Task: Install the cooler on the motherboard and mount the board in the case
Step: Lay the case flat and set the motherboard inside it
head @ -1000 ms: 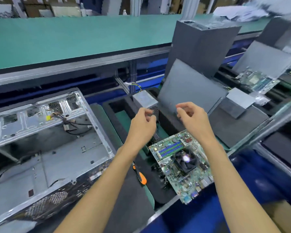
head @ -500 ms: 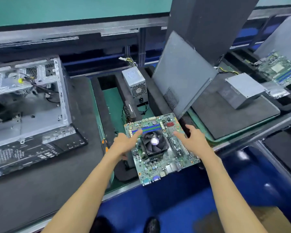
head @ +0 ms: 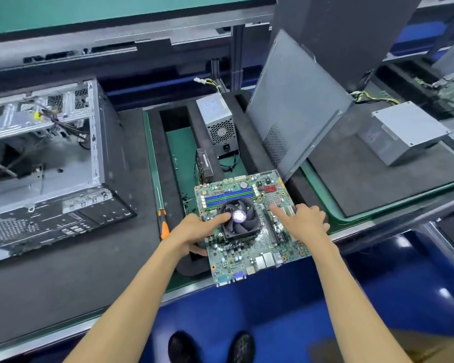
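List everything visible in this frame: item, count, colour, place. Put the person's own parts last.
motherboard: 1, green, on the foam tray in front of the person
cooler: 1, black fan, on the motherboard
case: 1, silver and black, open, far left
power supplies: 2, grey, centre rear and right
side panel: 1, grey, leaning behind the motherboard
screwdriver: 1, orange handle, left of the tray
left hand: 1, grips the board's left edge, fingers on the cooler
right hand: 1, at the board's right edge
shoes: 2, black, on blue floor
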### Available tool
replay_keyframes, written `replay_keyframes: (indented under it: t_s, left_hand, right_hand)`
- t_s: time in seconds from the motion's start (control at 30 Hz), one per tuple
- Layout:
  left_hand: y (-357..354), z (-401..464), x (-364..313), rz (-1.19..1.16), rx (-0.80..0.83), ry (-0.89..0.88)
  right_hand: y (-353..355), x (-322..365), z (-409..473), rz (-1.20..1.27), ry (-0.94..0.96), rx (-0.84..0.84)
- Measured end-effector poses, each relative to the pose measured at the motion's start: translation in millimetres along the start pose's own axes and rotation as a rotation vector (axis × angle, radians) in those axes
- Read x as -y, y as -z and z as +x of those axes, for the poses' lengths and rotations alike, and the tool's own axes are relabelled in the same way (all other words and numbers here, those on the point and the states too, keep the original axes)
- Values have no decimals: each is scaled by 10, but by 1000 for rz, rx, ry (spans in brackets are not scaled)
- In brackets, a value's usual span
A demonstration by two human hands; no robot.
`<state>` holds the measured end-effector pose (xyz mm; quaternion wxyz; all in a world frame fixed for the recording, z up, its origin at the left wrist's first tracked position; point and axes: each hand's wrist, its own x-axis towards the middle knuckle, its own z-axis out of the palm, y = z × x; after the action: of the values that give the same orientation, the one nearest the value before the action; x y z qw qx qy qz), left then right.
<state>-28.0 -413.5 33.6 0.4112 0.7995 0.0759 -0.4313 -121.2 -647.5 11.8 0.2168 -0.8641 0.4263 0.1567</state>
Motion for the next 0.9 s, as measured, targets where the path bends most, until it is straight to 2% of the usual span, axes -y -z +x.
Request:
replay_keyframes:
  t_s: [0.33, 0.67, 0.77, 0.9]
  left_hand:
    - [-11, -89, 10, -95, -23, -55]
    - [-5, -141, 15, -10, -98, -138]
    - [47, -192, -31, 24, -121, -190]
    - [195, -315, -153, 27, -133, -216]
  right_hand:
    - [-25, 82, 57, 81, 3, -45]
    - [-20, 95, -59, 129, 8, -133]
    - [33, 44, -28, 217, -21, -106]
    - [138, 65, -113, 359, 58, -146]
